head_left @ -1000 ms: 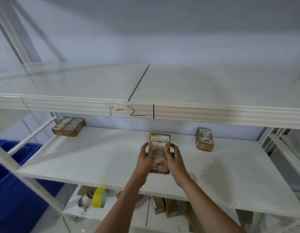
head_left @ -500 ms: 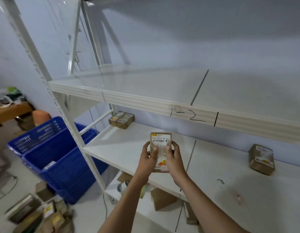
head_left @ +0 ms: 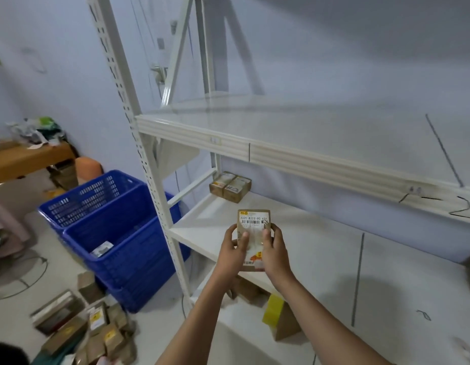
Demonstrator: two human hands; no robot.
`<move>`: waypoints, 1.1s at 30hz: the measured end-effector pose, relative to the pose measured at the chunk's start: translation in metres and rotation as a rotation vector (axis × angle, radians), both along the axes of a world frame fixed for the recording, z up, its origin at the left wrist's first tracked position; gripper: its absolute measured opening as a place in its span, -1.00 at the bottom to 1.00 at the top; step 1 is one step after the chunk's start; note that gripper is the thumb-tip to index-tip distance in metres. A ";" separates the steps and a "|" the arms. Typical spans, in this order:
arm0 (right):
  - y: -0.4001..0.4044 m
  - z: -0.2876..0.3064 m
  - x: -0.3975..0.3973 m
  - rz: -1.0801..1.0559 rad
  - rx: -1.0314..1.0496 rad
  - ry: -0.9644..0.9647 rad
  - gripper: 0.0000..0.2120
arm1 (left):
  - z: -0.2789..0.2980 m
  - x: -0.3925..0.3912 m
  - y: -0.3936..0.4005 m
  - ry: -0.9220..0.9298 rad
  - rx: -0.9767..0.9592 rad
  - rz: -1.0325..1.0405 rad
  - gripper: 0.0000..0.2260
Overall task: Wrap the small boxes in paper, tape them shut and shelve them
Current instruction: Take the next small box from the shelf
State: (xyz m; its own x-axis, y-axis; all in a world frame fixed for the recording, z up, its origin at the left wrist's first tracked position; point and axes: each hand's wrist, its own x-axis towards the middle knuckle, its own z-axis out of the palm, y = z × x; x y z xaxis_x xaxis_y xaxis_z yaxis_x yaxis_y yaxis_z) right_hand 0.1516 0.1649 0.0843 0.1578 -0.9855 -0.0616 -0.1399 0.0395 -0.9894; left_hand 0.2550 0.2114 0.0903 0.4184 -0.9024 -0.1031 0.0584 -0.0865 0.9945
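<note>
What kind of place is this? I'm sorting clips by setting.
Probably a small stockroom or packing room: white metal shelving holding wrapped boxes, stacked blue crates, more parcels on the floor, and both hands holding a labelled box.

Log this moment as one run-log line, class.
phase: shelving | left hand + right hand: grip wrapped box | above middle shelf | not placed

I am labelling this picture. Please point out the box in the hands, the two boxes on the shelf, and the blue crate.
box in the hands (head_left: 253,219): head view, on its white barcode label.
two boxes on the shelf (head_left: 230,186): head view, on their tops, where they meet.
blue crate (head_left: 128,241): head view, on its front wall.
</note>
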 end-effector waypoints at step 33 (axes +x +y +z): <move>-0.195 -0.079 0.170 -0.240 0.176 0.254 -0.61 | -0.074 0.211 -0.204 -0.044 0.309 -0.367 -0.59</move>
